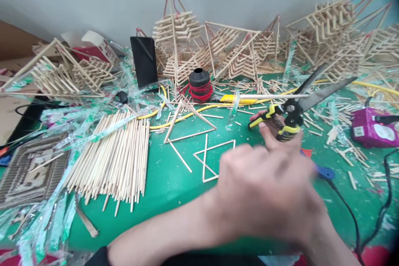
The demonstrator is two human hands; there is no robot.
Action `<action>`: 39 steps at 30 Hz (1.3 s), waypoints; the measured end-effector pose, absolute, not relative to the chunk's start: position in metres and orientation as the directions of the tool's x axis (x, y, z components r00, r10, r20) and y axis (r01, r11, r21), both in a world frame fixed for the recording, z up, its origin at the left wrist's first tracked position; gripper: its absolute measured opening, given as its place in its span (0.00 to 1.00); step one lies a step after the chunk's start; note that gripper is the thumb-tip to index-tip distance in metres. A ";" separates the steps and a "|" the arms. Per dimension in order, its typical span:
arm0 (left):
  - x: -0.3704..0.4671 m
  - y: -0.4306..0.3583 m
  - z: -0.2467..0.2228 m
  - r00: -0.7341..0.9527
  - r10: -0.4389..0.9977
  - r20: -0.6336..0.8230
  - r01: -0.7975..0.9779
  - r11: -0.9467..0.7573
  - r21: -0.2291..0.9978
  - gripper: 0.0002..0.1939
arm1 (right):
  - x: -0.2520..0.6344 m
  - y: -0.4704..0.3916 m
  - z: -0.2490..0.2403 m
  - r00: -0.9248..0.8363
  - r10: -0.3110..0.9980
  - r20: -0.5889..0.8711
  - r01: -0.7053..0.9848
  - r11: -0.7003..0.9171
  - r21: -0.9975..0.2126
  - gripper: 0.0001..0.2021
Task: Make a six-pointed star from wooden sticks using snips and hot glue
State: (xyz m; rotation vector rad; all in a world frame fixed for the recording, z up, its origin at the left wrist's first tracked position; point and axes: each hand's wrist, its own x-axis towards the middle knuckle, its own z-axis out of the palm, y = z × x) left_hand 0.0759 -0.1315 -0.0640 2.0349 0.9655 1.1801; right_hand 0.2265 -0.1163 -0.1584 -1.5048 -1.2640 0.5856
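My left hand (255, 191) reaches in from the lower left, blurred and curled into a fist. Its fingertips and anything inside them are hidden. Behind it, my right hand (285, 143) is closed around the yellow-and-black handles of a pair of shears (292, 110). The blades of the shears point up and to the right, spread apart. Left of my hands, a small frame of thin sticks (215, 147) lies on the green table, partly covered by my left hand. A triangle of sticks (190, 137) lies beyond it, near a single loose stick (181, 157).
A pile of wooden sticks (115, 158) lies at left beside tape strips (59, 216). Behind stand a black phone (144, 61), a spool of red thread (200, 86), a yellow cutter (238, 99) and stacked stick pyramids (176, 29). A purple device (374, 128) sits right, among offcuts.
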 end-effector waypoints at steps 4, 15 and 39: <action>0.089 -0.097 -0.086 0.306 0.930 0.204 0.344 -0.307 0.887 0.22 | 0.225 -0.122 -0.142 0.302 0.945 0.123 0.374 0.001 -0.927 0.11; 0.102 -0.070 -0.104 0.387 0.922 -0.018 0.174 -0.053 0.983 0.20 | 0.221 -0.127 -0.113 0.241 0.969 0.049 0.578 -0.103 -0.810 0.26; 0.073 -0.073 -0.092 0.023 0.923 0.385 -0.503 -0.322 0.802 0.09 | 0.233 -0.120 -0.137 0.225 0.962 -0.152 0.225 -0.203 -0.953 0.26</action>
